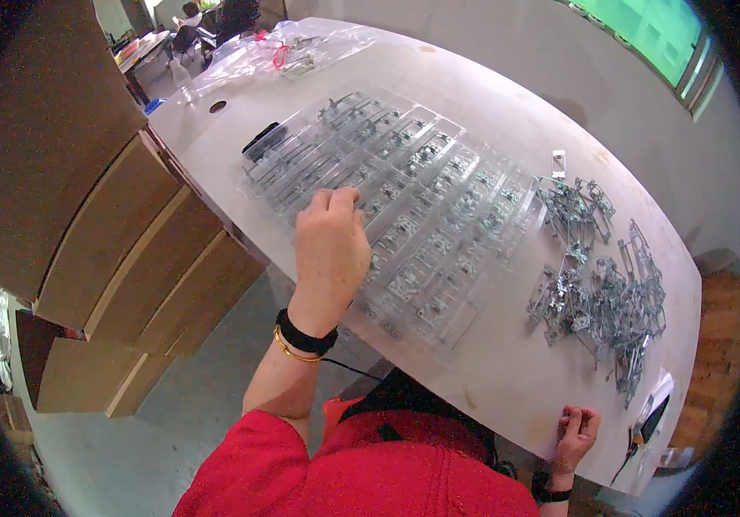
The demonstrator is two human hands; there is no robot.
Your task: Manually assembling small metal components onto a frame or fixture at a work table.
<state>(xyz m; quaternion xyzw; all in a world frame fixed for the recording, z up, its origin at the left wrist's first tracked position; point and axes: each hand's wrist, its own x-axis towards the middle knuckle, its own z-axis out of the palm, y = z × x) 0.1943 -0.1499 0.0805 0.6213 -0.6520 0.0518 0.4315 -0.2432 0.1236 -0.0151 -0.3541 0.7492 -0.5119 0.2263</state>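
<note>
The left hand is reaching over the clear plastic compartment tray on the white table, fingertips curled down onto a cell holding a small metal part; whether it is gripping one I cannot tell. The right hand is resting clenched at the table's near edge, well apart from the heap of loose metal frames

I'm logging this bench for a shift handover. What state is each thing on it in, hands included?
Clear plastic tray: flat on the table, most pockets filled with small metal parts.
Loose metal parts: heaped in a tangled pile right of the tray.
Left hand: fingers bent down onto the tray.
Right hand: curled at the table's near edge; contents unclear.
Cardboard boxes: closed, stacked at left.
Plastic bags: crumpled at the far end.
</note>
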